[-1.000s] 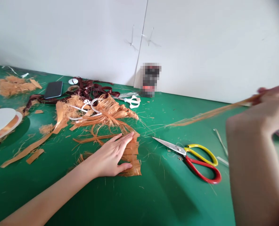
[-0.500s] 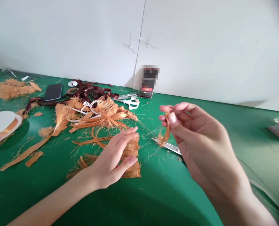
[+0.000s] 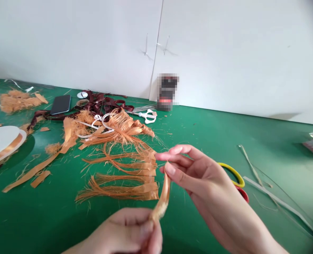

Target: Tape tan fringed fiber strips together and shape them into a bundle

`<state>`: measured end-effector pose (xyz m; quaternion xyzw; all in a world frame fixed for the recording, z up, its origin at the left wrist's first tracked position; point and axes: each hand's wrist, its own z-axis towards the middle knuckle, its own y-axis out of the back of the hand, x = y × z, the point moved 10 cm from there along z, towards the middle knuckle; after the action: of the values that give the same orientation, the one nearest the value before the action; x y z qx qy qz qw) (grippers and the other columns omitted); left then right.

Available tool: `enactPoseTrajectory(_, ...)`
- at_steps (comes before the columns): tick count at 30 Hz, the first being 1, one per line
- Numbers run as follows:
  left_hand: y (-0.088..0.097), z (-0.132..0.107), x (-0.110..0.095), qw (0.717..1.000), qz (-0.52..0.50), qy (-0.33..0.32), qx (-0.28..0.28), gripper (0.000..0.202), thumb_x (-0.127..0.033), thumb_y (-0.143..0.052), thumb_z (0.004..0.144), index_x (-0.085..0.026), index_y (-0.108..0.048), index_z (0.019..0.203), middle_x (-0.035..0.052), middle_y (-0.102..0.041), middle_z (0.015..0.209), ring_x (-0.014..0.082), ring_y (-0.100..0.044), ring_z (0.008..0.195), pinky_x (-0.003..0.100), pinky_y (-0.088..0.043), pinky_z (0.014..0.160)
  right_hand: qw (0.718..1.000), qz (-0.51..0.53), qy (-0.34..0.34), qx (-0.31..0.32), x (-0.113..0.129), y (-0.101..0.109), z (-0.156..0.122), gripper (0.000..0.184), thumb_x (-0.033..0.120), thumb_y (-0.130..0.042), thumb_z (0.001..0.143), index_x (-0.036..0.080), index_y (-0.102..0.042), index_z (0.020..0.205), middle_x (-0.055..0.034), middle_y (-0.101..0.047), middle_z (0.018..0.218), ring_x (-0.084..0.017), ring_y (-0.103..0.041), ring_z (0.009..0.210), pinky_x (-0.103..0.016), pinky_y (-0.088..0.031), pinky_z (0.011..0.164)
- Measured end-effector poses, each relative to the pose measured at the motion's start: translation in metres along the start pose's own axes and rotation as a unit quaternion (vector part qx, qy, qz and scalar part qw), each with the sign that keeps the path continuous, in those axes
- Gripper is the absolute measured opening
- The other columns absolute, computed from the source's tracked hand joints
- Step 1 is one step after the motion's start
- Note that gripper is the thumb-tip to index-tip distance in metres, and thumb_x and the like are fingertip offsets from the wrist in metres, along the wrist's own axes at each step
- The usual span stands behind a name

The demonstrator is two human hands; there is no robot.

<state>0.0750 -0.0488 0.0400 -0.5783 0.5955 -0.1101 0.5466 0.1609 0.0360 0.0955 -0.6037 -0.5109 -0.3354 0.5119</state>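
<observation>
"Orange and shiny! Where is that short ribbon (image 3: 164, 195)?"

"Up in front of me, over the green table (image 3: 212, 135). My right hand (image 3: 209, 183) pinches the top end with thumb and finger. My left hand (image 3: 131, 229) pinches the low end the same way. The middle bends a bit."

"What could go wrong with it?"

"I think it could slip. It looks smooth, and I only hold its ends. If one hand pulls too hard, an end could pop out."

"Could it come apart?"

"Maybe. The strips (image 3: 149, 190) lying in a row by my hands are all thin threads at one end, so this stuff seems to fray. Too much rubbing or tugging could make a mess of it."

"Are the strips safe?"

"Not so much. My right hand is so near the top ones that I can't tell if it touches. One bump could make the row crooked. Threads from the orange heap (image 3: 123, 123) run into the top strips too, so moving one could drag the other."

"And the big scissors (image 3: 237, 171)?"

"Only the yellow and red handles show past my right hand. I can't see the blades. If I put my hand down without looking, I could get poked."
</observation>
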Motion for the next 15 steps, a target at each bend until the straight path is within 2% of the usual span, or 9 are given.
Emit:
enactPoseTrajectory(2,0.021,-0.002,-0.004,1.0,-0.009,-0.007,-0.027,0.033,-0.044,-0.062,0.083,-0.015,-0.053,0.069,-0.0067,-0.032,0.049,0.0045,-0.019,0.042,0.022,-0.01,0.043,1.0,0.0,-0.02,-0.006,-0.013,0.007,0.005,0.019,0.026,-0.077,0.072,0.022,-0.061,0.08,-0.0001,-0.07,0.087,-0.009,-0.061,0.077,-0.018,-0.05,0.067)
enactPoseTrajectory(4,0.04,-0.003,-0.012,0.997,0.046,-0.01,-0.053,0.03,-0.041,-0.057,0.086,-0.015,-0.054,0.072,-0.0074,-0.032,0.048,0.0046,-0.018,0.042,0.021,-0.012,0.044,0.999,-0.002,-0.041,-0.016,-0.025,0.014,0.008,0.022,0.027,-0.079,0.07,0.021,-0.059,0.077,0.0018,-0.067,0.08,-0.008,-0.06,0.073,-0.018,-0.049,0.067)
enactPoseTrajectory(8,0.068,-0.004,-0.03,0.978,0.185,-0.01,-0.1,0.036,-0.048,-0.066,0.08,-0.016,-0.055,0.09,-0.0077,-0.044,0.055,0.0019,-0.015,0.04,0.021,-0.01,0.042,0.997,-0.02,-0.072,-0.017,-0.041,0.021,0.013,0.025,0.028,-0.079,0.069,0.02,-0.058,0.078,0.0017,-0.067,0.08,-0.008,-0.06,0.073,-0.019,-0.05,0.07)
enactPoseTrajectory(12,0.077,-0.013,-0.058,0.943,0.285,-0.071,-0.156,0.052,-0.052,-0.072,0.073,-0.021,-0.057,0.112,-0.0037,-0.052,0.069,0.0071,-0.04,0.057,0.019,-0.029,0.052,0.997,-0.031,-0.071,-0.011,-0.044,0.026,0.016,0.026,0.028,-0.081,0.067,0.02,-0.059,0.077,0.0,-0.069,0.082,-0.01,-0.063,0.079,-0.022,-0.051,0.076)
enactPoseTrajectory(15,0.073,-0.021,-0.072,0.907,0.382,-0.056,-0.17,0.047,-0.05,-0.069,0.076,-0.027,-0.061,0.116,-0.0012,-0.059,0.078,0.0112,-0.05,0.065,0.022,-0.037,0.059,0.998,-0.023,-0.059,-0.009,-0.04,0.027,0.021,0.025,0.027,-0.081,0.066,0.02,-0.059,0.076,-0.0006,-0.07,0.083,-0.011,-0.065,0.08,-0.023,-0.052,0.076)
